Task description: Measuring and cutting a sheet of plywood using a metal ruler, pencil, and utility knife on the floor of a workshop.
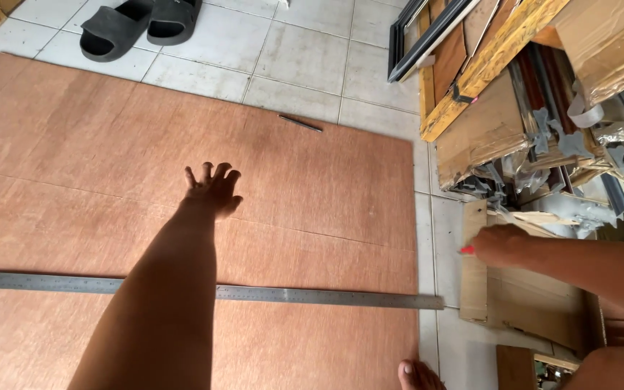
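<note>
- Two hands here: the left hand (213,189) is spread open, fingers splayed, pressing flat on the big reddish-brown plywood sheet (74,144).
- Right hand (496,245) is curled shut around a small red-tipped marker (466,250), off past the sheet's edge over a cardboard piece (529,296).
- Long steel ruler (312,295) lies across the sheet, nearer the body than the left hand.
- Thin dark pencil-like stick (300,123) sits just beyond the left fingertips.

Black sandals (141,25) on the tile floor (305,65) past the plywood's far edge; stacked frames and taped cardboard (536,94) right of it (contents mostly hidden).
</note>
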